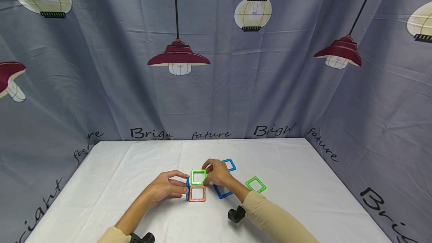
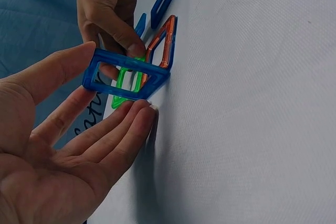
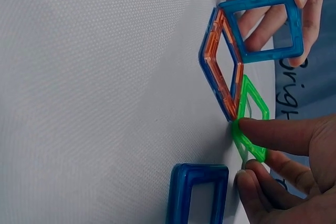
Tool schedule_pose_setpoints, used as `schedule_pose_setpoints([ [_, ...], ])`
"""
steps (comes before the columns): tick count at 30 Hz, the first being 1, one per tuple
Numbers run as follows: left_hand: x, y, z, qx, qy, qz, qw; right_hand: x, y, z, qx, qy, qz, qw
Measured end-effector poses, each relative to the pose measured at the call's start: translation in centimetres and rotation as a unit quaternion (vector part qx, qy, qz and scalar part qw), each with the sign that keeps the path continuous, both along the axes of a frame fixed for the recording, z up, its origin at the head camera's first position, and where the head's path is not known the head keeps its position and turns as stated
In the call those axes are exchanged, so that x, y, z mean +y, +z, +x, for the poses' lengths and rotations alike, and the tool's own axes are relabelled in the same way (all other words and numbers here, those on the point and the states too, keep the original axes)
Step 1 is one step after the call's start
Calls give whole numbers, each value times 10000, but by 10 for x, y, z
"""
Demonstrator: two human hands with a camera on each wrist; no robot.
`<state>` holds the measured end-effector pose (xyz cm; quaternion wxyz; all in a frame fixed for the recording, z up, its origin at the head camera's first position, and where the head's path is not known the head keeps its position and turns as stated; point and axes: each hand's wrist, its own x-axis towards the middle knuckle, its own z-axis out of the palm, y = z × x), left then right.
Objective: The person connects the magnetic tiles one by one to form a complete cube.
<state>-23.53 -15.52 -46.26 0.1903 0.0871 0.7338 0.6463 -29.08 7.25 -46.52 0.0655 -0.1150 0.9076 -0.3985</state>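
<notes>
My left hand (image 1: 165, 186) holds a blue square magnetic tile (image 2: 131, 63) on edge, its fingertips at the tile's outer side. That tile meets the left side of an orange square magnetic tile (image 1: 197, 200). In the right wrist view, a blue frame (image 3: 207, 72) shows directly beneath the orange one. Beyond the orange tile, a green square magnetic tile (image 1: 198, 170) is pinched at its right side by my right hand (image 1: 218, 171). The green tile's near edge sits against the orange tile's far edge.
To the right of the pieces lie two blue tiles (image 1: 232, 165), partly hidden by my right hand and forearm. Another green tile (image 1: 250, 180) lies farther right on the white-covered table (image 1: 135, 160). A grey printed curtain (image 1: 216, 96) stands behind and along both sides.
</notes>
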Motion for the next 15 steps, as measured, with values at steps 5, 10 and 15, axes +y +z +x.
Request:
schedule_pose_setpoints([
  [5, 2, 0, 0, 31, 21, -20, 10000, 0, 1, 1, -24, 62, -65, 10000],
  [10, 3, 0, -1, 32, 40, -31, 10000, 0, 1, 3, 68, 76, -42, 9999],
  [15, 3, -1, -1, 9, 41, -50, 10000, -1, 0, 5, 161, -8, 10, 9999],
])
